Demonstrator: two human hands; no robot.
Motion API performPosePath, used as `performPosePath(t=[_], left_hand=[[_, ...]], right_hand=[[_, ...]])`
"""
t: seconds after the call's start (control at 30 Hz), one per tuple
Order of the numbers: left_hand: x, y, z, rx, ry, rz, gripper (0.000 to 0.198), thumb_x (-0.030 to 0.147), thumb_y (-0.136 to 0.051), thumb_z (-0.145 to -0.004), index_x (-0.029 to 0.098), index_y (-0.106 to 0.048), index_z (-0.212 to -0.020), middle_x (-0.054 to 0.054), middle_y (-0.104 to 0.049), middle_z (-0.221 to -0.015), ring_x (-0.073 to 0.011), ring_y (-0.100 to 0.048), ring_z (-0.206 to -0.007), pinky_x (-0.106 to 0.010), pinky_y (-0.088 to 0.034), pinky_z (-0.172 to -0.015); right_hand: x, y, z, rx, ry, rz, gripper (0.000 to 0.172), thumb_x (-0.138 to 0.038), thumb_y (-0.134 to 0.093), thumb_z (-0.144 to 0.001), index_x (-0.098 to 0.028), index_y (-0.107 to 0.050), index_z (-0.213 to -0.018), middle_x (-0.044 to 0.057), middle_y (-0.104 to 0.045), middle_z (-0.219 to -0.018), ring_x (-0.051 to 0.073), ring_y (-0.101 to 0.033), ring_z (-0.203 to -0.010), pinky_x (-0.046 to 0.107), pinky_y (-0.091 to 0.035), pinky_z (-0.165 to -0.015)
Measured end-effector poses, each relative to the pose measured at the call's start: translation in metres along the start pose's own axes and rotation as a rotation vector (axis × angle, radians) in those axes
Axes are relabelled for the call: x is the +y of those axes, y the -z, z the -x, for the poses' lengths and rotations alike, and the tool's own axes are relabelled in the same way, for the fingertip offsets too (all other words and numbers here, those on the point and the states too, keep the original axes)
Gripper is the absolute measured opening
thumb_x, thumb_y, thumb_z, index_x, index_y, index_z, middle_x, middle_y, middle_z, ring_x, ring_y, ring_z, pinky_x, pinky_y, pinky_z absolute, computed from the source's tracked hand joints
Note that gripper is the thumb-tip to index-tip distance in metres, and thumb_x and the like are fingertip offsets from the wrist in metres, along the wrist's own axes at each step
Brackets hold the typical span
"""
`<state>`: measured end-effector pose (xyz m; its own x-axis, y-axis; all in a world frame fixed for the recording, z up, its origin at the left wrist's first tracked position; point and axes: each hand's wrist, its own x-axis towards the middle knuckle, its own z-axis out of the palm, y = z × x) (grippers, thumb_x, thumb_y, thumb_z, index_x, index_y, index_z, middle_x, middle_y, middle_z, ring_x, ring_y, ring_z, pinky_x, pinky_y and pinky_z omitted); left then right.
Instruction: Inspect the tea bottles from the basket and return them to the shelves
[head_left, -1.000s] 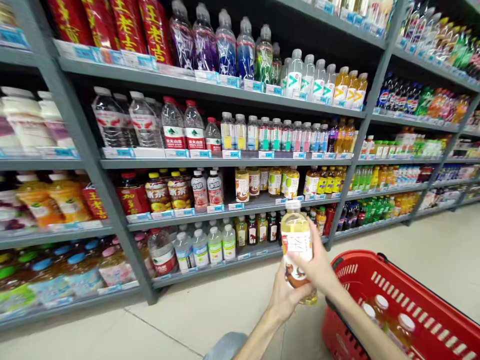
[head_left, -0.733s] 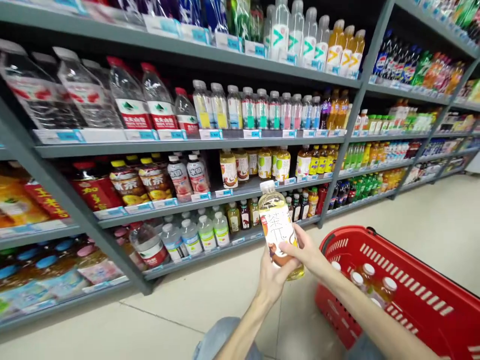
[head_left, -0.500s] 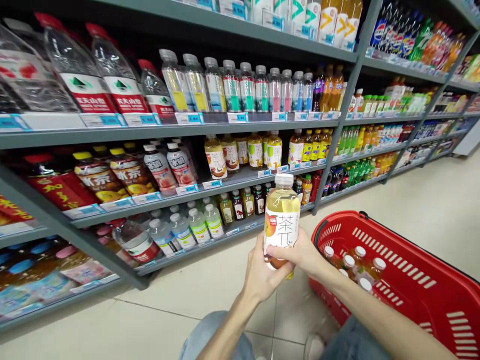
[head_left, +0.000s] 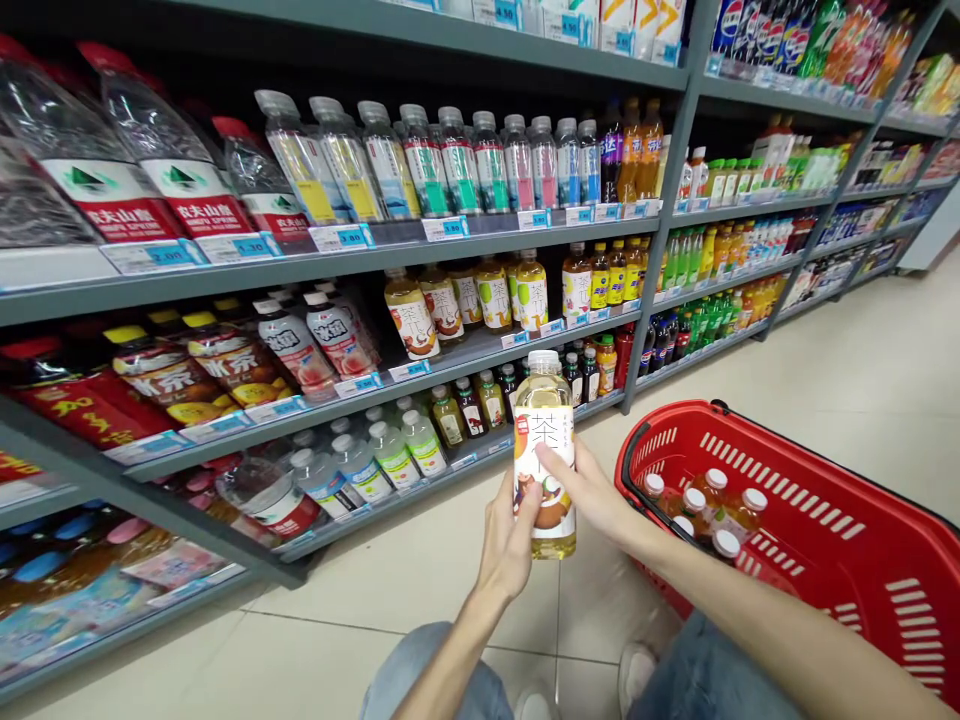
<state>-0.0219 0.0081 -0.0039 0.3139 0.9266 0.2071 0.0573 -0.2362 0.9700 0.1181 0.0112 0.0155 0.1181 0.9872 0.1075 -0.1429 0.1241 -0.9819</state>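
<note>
I hold a pale yellow tea bottle (head_left: 545,440) with a white cap and white label upright in front of me, above the floor. My left hand (head_left: 508,545) grips its lower left side. My right hand (head_left: 592,490) wraps the right side, its index finger lying across the label. Just to the right stands a red shopping basket (head_left: 825,560) with several white-capped bottles (head_left: 701,510) of the same kind inside.
Grey shelving (head_left: 337,262) full of water, tea and juice bottles runs along the left and back, with price tags on the edges. Similar tea bottles (head_left: 480,295) stand on the middle shelf. Pale tiled floor (head_left: 847,370) stretches right. My knees (head_left: 442,680) show at the bottom.
My view tilted down and the shelves shifted up. Both hands lowered the bottle slightly and turned it, and more of the basket's bottles came into sight.
</note>
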Motion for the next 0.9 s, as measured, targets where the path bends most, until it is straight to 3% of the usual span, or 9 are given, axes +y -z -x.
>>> performPosePath(t=[0.27,0.77,0.9], left_hand=[[-0.007,-0.002,-0.002,0.031,0.023,0.107,0.055,0.056,-0.038,-0.102,0.014,-0.057,-0.132,-0.011,-0.069,-0.126,-0.0253,-0.063,-0.11,-0.033,-0.049,-0.089],[-0.018,-0.001,-0.004,0.038,0.048,0.183,0.056,0.058,-0.036,-0.102,0.015,-0.061,-0.127,-0.011,-0.068,-0.128,-0.0251,-0.064,-0.114,-0.035,-0.047,-0.098],[-0.013,-0.001,-0.004,0.049,0.031,0.146,0.058,0.059,-0.034,-0.102,0.015,-0.06,-0.129,-0.012,-0.068,-0.128,-0.0259,-0.064,-0.112,-0.034,-0.049,-0.092]], right_hand=[[0.011,0.007,-0.007,-0.022,-0.028,0.012,0.067,-0.07,-0.052,-0.091,-0.02,-0.06,-0.135,0.01,-0.07,-0.125,0.027,-0.062,-0.119,0.04,-0.046,-0.105],[0.009,0.008,-0.006,-0.02,-0.052,-0.066,0.055,-0.065,-0.063,-0.086,-0.023,-0.066,-0.121,0.007,-0.072,-0.116,0.025,-0.066,-0.111,0.036,-0.052,-0.096],[0.003,0.007,-0.005,-0.019,-0.08,-0.088,0.053,-0.062,-0.066,-0.085,-0.022,-0.065,-0.12,0.008,-0.072,-0.116,0.025,-0.066,-0.11,0.036,-0.054,-0.094]])
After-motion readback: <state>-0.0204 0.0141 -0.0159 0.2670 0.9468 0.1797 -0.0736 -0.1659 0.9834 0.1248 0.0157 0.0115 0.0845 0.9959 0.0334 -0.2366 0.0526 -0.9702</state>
